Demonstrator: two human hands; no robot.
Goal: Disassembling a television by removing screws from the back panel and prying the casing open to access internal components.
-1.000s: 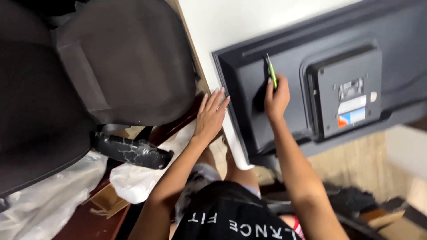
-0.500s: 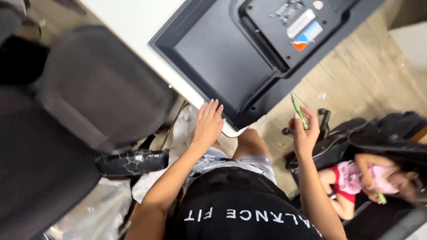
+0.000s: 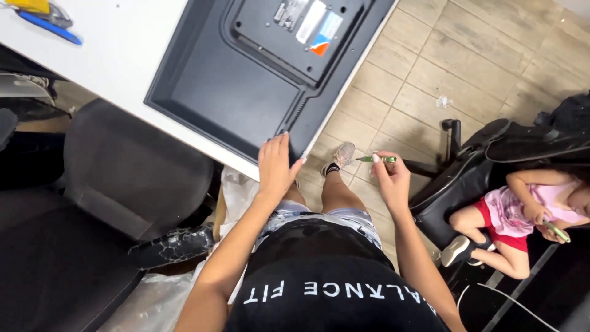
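Note:
A black flat-screen television [image 3: 246, 86] lies face down on a white table [image 3: 117, 55], its near corner overhanging the edge. My left hand [image 3: 276, 167] rests flat with fingers spread on that near corner. My right hand [image 3: 391, 178] is off the table, over the tiled floor, pinching a small green screwdriver [image 3: 377, 159] that points left. A raised rear panel with stickers [image 3: 307, 24] sits at the top of the television back.
A black office chair [image 3: 104, 203] stands at the left beside the table. Another black chair [image 3: 491, 160] is at the right, with a person in pink sitting on the floor [image 3: 522, 212] holding a small object. Blue and yellow tools [image 3: 43, 18] lie on the table's far left.
The view has swung so the television sits higher and farther left. My right hand with the screwdriver has stayed clear of the television, lower over the floor. My left hand stays on the corner.

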